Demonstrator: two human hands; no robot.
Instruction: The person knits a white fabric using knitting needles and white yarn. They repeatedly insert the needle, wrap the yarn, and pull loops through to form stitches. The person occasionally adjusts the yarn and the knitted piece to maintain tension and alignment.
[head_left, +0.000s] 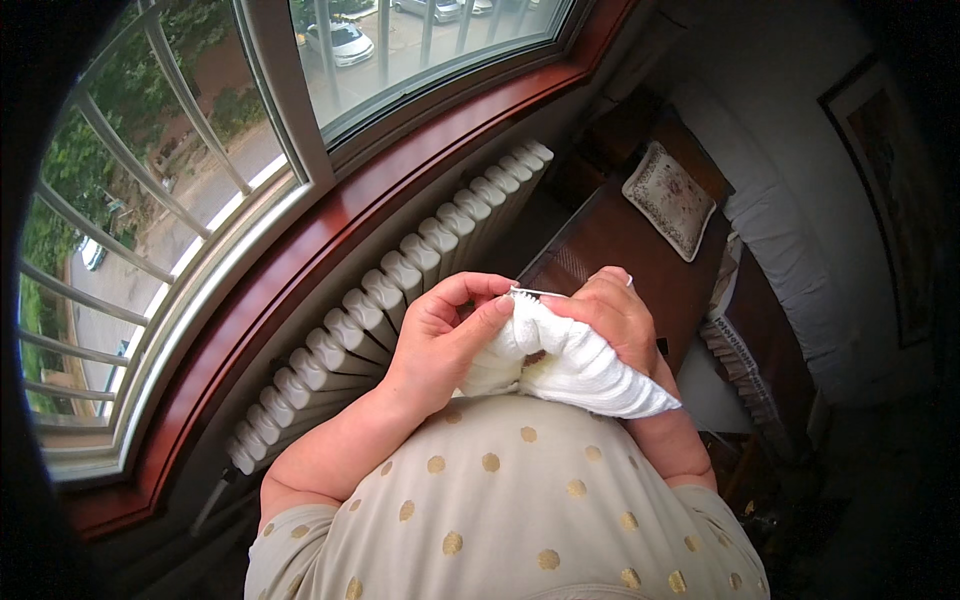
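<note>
A piece of white knitting (592, 367) hangs between my two hands, in front of my belly. Its ribbed fabric folds into an arch, with one pointed corner lying over my right forearm. My left hand (450, 330) pinches the knitting's upper edge between thumb and forefinger. At that edge several small loops sit by a thin white knitting needle (541, 292), which runs across towards my right hand. My right hand (611, 311) is closed around the fabric and the needle's other end. White yarn (629, 280) shows at a right finger. The needles' remaining length is hidden by the hands.
To the left runs a white radiator (364, 307) beneath a reddish wooden windowsill (360, 180). The window has metal bars (176, 90). At the right stands a dark brown bed or bench surface (600, 232) with a patterned cushion (670, 201). A framed picture (889, 195) hangs on the wall.
</note>
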